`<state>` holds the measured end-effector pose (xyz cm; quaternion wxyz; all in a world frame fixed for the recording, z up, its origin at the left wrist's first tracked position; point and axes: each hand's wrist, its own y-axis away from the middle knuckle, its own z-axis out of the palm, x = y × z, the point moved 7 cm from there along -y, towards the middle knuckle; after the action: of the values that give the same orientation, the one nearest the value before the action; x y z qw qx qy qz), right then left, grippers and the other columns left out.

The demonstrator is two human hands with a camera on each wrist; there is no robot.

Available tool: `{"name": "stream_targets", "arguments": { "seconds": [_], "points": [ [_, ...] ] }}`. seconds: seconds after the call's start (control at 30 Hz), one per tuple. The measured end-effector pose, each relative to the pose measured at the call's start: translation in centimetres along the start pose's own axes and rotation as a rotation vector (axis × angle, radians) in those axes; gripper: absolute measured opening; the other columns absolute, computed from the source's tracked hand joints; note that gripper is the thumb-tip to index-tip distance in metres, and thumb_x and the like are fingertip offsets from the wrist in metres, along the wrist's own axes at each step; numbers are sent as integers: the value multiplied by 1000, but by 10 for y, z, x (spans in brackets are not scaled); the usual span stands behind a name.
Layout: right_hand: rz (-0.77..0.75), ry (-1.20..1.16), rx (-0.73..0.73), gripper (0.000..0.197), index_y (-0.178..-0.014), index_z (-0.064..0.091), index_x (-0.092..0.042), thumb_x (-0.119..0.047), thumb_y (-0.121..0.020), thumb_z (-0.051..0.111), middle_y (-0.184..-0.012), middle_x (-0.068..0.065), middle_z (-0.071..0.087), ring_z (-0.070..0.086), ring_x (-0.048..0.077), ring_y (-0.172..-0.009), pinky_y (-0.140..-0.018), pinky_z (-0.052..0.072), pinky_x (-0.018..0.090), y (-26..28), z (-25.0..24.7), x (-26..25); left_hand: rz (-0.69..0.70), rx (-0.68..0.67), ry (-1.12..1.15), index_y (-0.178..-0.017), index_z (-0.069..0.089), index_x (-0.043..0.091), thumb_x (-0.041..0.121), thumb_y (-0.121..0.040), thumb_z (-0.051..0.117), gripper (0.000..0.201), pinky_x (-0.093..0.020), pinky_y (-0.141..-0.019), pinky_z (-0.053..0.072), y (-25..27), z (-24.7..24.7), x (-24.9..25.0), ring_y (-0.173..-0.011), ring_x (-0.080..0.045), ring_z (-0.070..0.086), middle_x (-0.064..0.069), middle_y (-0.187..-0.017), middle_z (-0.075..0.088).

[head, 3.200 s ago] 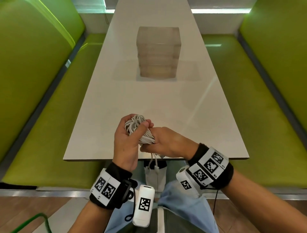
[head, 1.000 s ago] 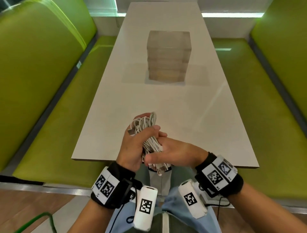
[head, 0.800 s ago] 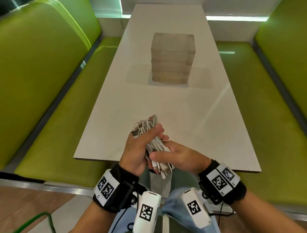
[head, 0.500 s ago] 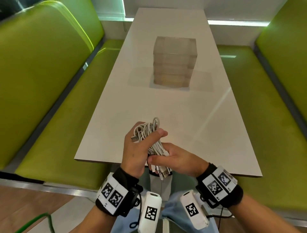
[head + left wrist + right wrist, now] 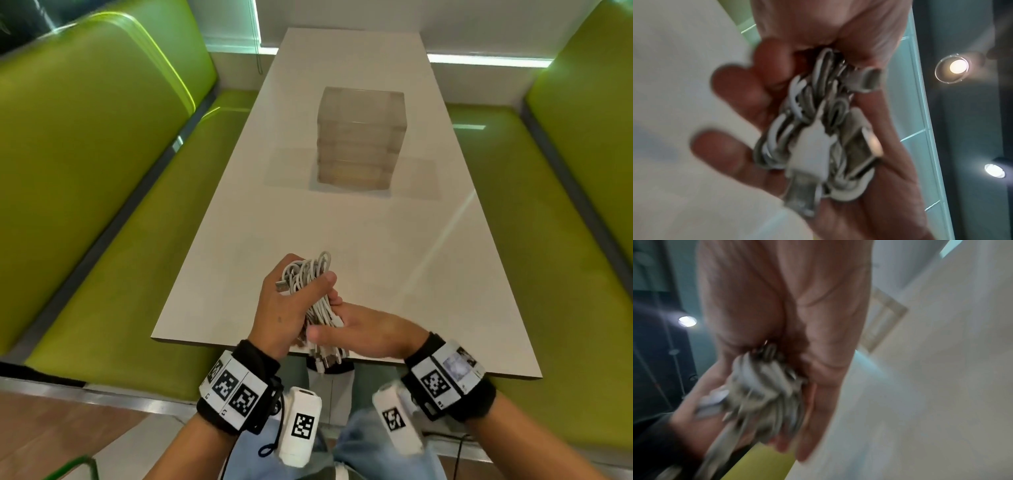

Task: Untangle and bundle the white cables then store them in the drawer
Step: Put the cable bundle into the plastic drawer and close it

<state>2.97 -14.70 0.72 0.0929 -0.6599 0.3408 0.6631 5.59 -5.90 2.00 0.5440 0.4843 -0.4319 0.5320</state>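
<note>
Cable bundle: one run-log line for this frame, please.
left hand grips cable bundle | right hand grips lower end | drawer unit shut

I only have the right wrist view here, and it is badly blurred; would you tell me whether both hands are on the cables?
Observer: Yes. The left hand grips the white cable bundle; the right hand holds its lower end.
Operator: Are any plugs loose?
Observer: Metal connector ends stick out of the bundle.
Operator: Where is the drawer unit?
Observer: The clear drawer unit stands mid-table, all drawers closed.
</note>
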Motion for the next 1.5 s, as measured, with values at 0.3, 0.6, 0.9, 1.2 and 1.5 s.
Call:
{"name": "stream_targets", "arguments": {
  "seconds": [0.3,0.6,0.9,1.2,1.5],
  "points": [
    [-90,324,833,44,-130,52,-22,-35,-89,61,-122,7,61,66,22,-94,-85,55,41,-10,-215,-35,-58,85,-147,-91,52,3,8,-83,70,20,-35,-55,53,-37,-50,-3,-55,-27,61,-12,-64,61],
    [5,712,963,61,-147,25,-28,-21,-94,53,-159,3,13,21,18,-144,-111,31,38,-62,-316,-32,-89,16,-208,-91,58,12,4,-81,71,18,-33,-55,54,-39,-50,-13,-57,-25,61,-16,-69,61],
    [-122,467,1002,34,-117,57,-18,-33,-87,64,-125,-3,58,61,18,-98,-77,47,19,-21,-302,-38,-59,-19,-237,-99,58,17,5,-80,72,26,-32,-57,57,-44,-43,-1,-59,-20,62,-14,-78,62],
    [-19,491,729,64,-124,52,-40,-55,-65,71,-154,-8,23,34,11,-133,-104,37,32,26,-211,-35,68,-129,-311,-116,56,40,10,-81,73,49,-34,-62,58,-31,-17,15,-70,-25,63,-4,-88,61],
    [-169,506,623,56,-128,54,-39,-17,-80,73,-153,-17,26,28,-8,-135,-109,34,22,42,-147,-22,146,-278,-493,-127,49,54,17,-84,71,60,-35,-67,57,-17,-3,23,-64,-24,60,-7,-75,65]
  ]
}}
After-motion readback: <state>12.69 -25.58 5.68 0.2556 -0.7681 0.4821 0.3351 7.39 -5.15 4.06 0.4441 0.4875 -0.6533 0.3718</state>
